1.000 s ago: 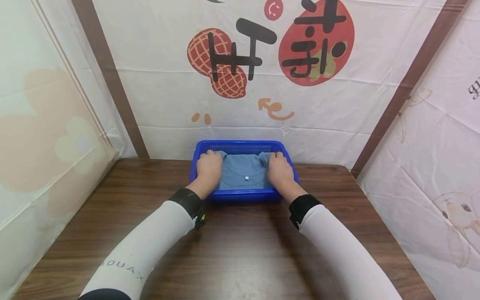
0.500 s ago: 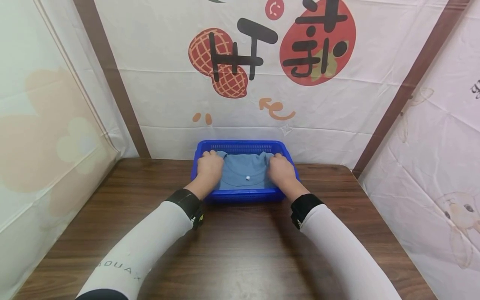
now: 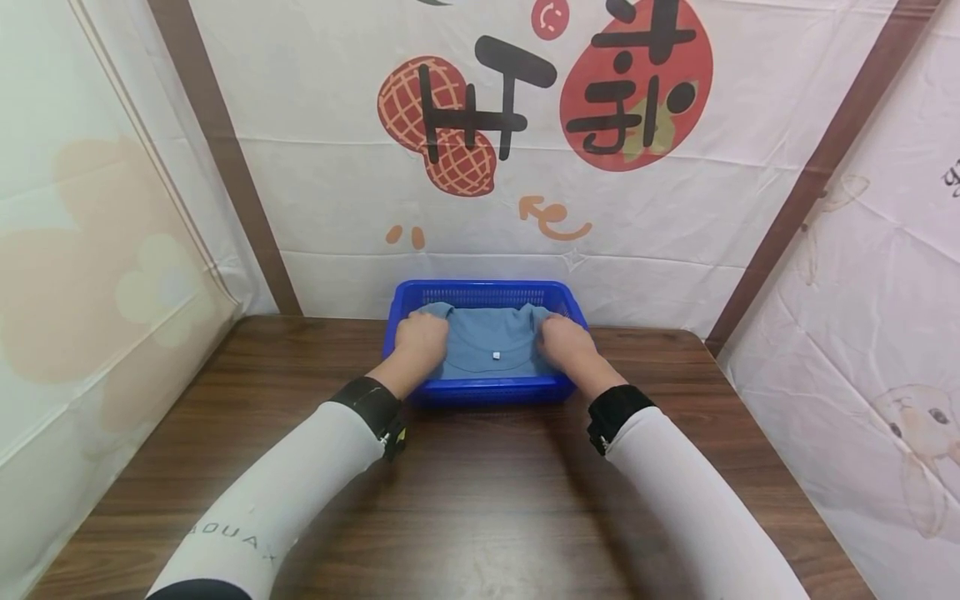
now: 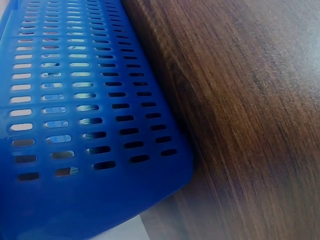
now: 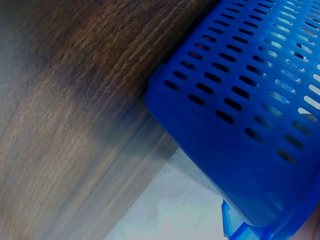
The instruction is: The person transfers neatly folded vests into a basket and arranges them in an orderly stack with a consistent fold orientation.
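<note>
A folded light-blue shirt [image 3: 487, 337] with a round neckline and a small white label lies in a blue plastic basket [image 3: 491, 385] in the head view. My left hand [image 3: 422, 342] is inside the basket's left end and grips the shirt's left shoulder. At the opposite end my right hand [image 3: 567, 343] grips the right shoulder. Bunched cloth shows just past both hands; the fingertips are hidden. The wrist views show the basket's slotted wall, with pale blue behind some slots. A bit of skin is visible at the right wrist view's lower right corner.
The basket stands at the far edge of a brown wood-grain table [image 3: 480, 500], close to a printed white curtain [image 3: 330, 208]. Further fabric walls enclose the left and right sides. Black straps circle both wrists.
Both hands have drawn slightly toward me and lower, leaving more of the bunched shoulder cloth showing beyond them. The right hand has also shifted a little right. The basket keeps its place.
</note>
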The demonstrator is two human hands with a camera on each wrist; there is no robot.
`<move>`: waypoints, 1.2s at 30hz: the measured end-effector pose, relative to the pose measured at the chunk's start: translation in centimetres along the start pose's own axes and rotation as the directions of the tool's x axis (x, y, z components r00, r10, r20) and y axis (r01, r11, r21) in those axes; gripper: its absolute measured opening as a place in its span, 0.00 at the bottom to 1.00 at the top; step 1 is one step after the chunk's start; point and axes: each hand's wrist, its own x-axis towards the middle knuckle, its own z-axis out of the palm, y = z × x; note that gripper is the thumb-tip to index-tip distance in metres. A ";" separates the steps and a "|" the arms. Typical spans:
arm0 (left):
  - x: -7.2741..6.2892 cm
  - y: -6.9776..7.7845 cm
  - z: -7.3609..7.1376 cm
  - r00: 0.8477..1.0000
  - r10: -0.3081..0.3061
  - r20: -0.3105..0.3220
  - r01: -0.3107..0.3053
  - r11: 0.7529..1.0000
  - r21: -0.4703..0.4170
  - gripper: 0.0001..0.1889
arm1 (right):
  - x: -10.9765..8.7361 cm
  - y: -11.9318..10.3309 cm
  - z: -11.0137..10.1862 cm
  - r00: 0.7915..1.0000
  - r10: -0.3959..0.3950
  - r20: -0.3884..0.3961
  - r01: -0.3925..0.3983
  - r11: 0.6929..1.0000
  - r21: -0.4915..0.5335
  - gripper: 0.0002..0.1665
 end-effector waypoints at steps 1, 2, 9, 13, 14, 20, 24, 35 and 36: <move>0.0 0.0 0.0 1.000 0.002 0.006 -0.002 1.000 0.000 0.14 | 0.0 0.0 0.0 1.000 -0.004 0.010 0.004 1.000 -0.007 0.13; 0.0 0.0 0.0 1.000 0.004 0.011 -0.004 1.000 0.002 0.14 | 0.0 0.0 0.0 1.000 -0.007 0.020 0.007 1.000 -0.014 0.12; 0.2 -0.2 0.6 0.998 0.030 0.055 -0.032 0.999 0.029 0.12 | -0.1 -0.1 -0.3 0.986 -0.064 0.155 0.083 0.990 -0.117 0.14; 0.6 -0.2 1.1 0.995 0.034 0.094 -0.039 0.998 0.056 0.12 | -0.1 0.0 -0.4 0.977 -0.082 0.199 0.116 0.980 -0.163 0.16; 0.6 -0.2 1.1 0.994 0.036 0.099 -0.042 0.997 0.062 0.13 | 0.0 0.0 -0.4 0.975 -0.085 0.207 0.122 0.977 -0.173 0.16; 0.3 -0.4 0.6 0.996 0.055 0.071 -0.057 0.998 0.027 0.13 | 0.2 0.3 -0.3 0.971 -0.109 0.212 0.147 0.974 -0.172 0.17; 0.1 -0.7 0.5 0.997 0.062 0.041 -0.061 0.997 -0.042 0.13 | 0.1 0.7 0.1 0.981 -0.131 0.145 0.148 0.982 -0.119 0.16; 0.2 -0.9 0.8 0.987 0.136 -0.084 -0.147 0.978 -0.151 0.11 | -0.8 1.2 -0.7 0.989 -0.142 0.035 0.141 0.990 0.027 0.21; 0.1 -0.8 0.8 0.985 0.143 -0.101 -0.158 0.975 -0.154 0.11 | -0.9 1.2 -0.8 0.989 -0.141 0.032 0.140 0.989 0.037 0.22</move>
